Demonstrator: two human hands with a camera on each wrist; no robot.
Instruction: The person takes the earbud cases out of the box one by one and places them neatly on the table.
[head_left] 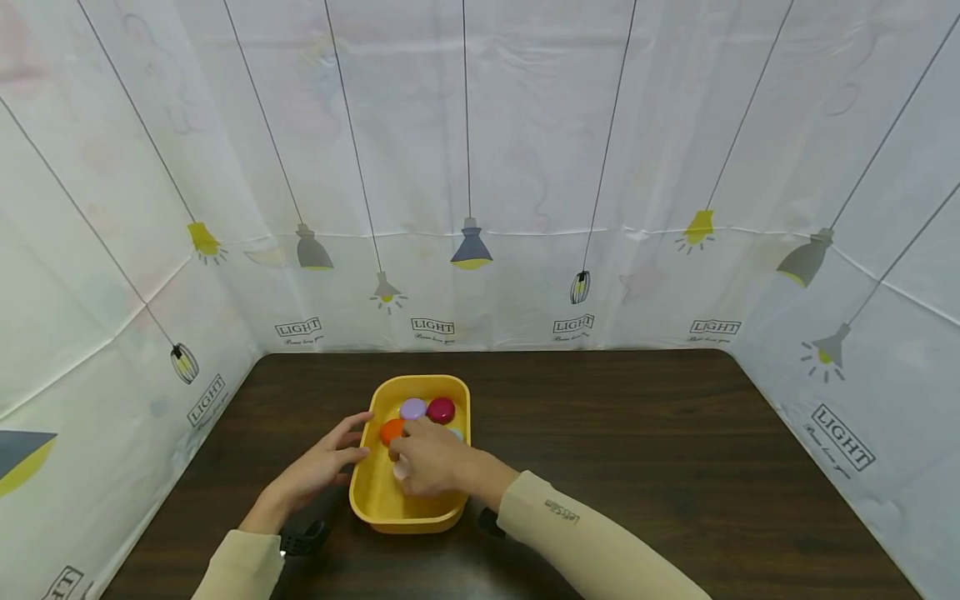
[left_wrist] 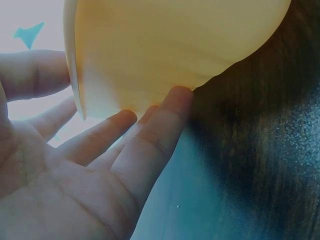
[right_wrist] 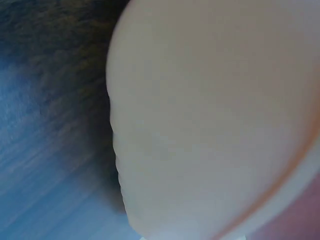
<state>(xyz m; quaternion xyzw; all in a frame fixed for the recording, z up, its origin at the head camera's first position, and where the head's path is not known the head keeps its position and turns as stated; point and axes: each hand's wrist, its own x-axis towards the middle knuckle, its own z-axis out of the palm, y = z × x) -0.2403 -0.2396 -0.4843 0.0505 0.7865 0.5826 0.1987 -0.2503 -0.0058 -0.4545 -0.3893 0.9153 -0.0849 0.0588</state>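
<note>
A yellow rectangular tub [head_left: 408, 527] with rounded corners stands on the dark table. Inside, toward its far end, lie smooth round pieces: a lilac one [head_left: 413, 408], a dark pink one [head_left: 441, 410], an orange one [head_left: 392, 431] and a light blue one [head_left: 456, 433], the last mostly covered by my right hand. That hand [head_left: 433, 458] reaches down into the tub, its curled fingers pinching a small pale piece [head_left: 402, 470] whose kind is unclear. My left hand [head_left: 322, 462] rests its extended fingers against the tub's left side; in the left wrist view its fingertips [left_wrist: 179, 97] touch the outer wall.
Dark wood-grain tabletop [head_left: 600, 450] surrounds the tub, widest on the right. White sheeting [head_left: 525, 167] printed with lamps closes off the back and both sides. The tub's outer wall [right_wrist: 200, 110] fills most of the right wrist view, hiding the right hand's fingers there.
</note>
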